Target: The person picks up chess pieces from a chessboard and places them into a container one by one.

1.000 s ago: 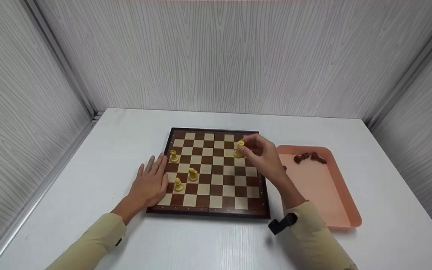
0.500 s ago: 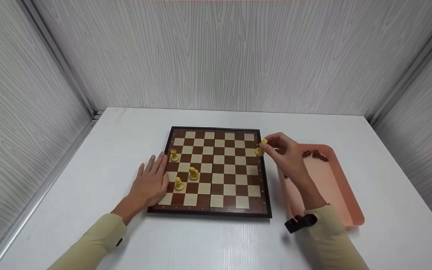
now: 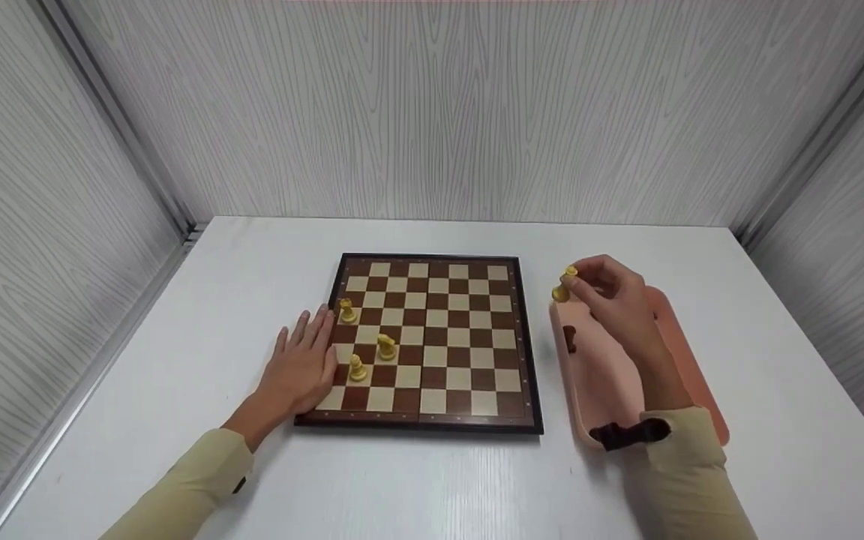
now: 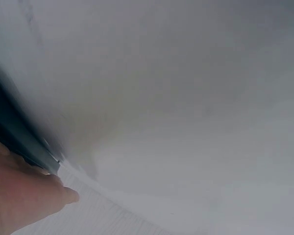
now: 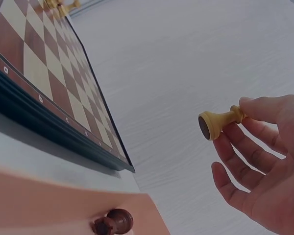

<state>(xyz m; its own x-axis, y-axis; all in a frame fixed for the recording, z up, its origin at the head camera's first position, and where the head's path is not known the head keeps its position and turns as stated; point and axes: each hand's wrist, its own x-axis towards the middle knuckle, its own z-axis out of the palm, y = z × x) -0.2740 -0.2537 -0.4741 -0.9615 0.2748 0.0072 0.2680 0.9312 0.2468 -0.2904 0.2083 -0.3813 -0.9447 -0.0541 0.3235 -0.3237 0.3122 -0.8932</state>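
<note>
My right hand pinches a yellow chess piece between thumb and fingers, over the back left corner of the pink tray. In the right wrist view the piece's dark round base faces the camera and the thumb lies at its upper end. My left hand lies with straight fingers along the left edge of the chessboard. Close by its fingers, a crowned yellow piece, a yellow knight and another yellow piece stand upright on the board.
A dark brown chess piece lies in the tray beside its left wall; my right hand and arm hide much of the tray. The white table reaches back to a grey wood-grain wall, with more walls left and right.
My right hand has carried the yellow chess piece rightward from above the board, past its right edge, to above the tray. The left hand and the three standing pieces have stayed put.
</note>
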